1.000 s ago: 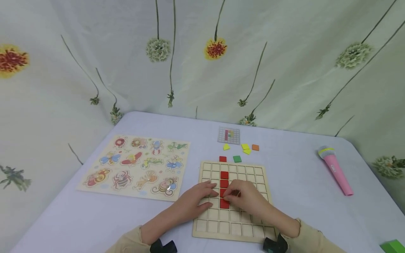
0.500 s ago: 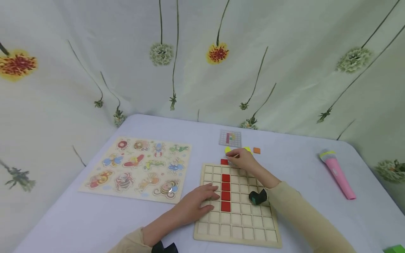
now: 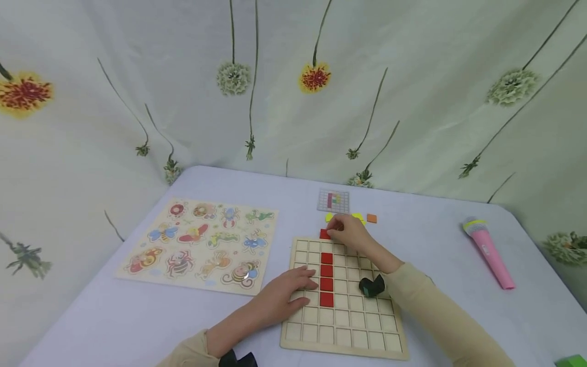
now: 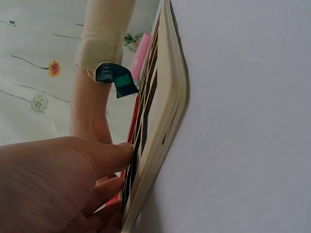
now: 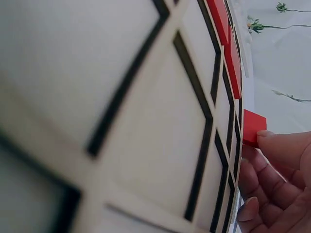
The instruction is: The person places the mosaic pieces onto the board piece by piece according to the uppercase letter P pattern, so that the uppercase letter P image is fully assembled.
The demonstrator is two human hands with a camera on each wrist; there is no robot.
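From the head view we see the wooden grid board [image 3: 344, 300] on the table; four red tiles [image 3: 326, 278] sit in a column in its cells; our left hand [image 3: 281, 295] lies flat on the board's left edge, fingers straight and holding nothing; our right hand [image 3: 350, 233] reaches to the board's far edge, fingers curled at a loose red tile [image 3: 324, 234] just beyond that edge; an insect puzzle [image 3: 202, 243] lies left of the board, a pink microphone [image 3: 487, 251] well to its right.

In the left wrist view, the left hand's fingers [image 4: 104, 158] rest straight against the board [image 4: 167, 121].

In the right wrist view, a fingertip [image 5: 279, 143] touches the red tile [image 5: 252, 127] beside the board [image 5: 146, 126]; we cannot tell whether it is pinched.
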